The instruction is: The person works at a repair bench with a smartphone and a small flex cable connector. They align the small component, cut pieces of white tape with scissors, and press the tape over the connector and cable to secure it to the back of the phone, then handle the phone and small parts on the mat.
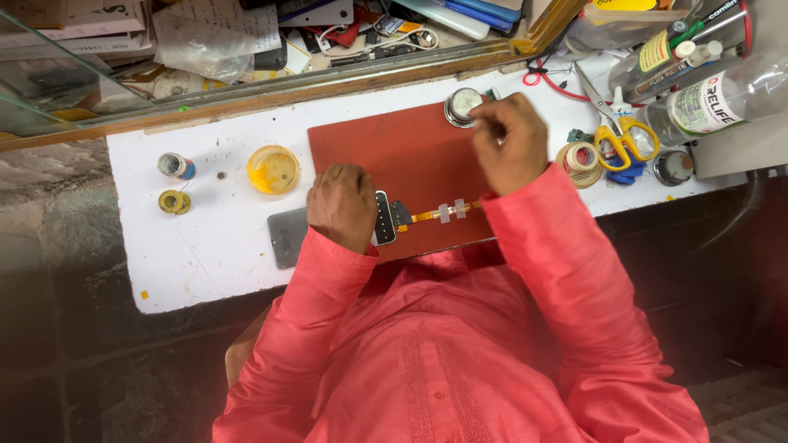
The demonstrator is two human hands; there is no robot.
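Here the left hand [343, 207], near the middle of the frame, lies fisted on a grey phone [289, 236], covering most of it; whether it grips is hard to tell. The right hand [509, 141] pinches something too small to see beside a round metal tin [461, 105]. A taped orange ribbon cable [443, 213] crosses the red mat [402, 152] on the white bench [205, 262], clutter crowding its upper right edge.

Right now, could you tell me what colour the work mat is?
The work mat is brick red, seen in the head view.
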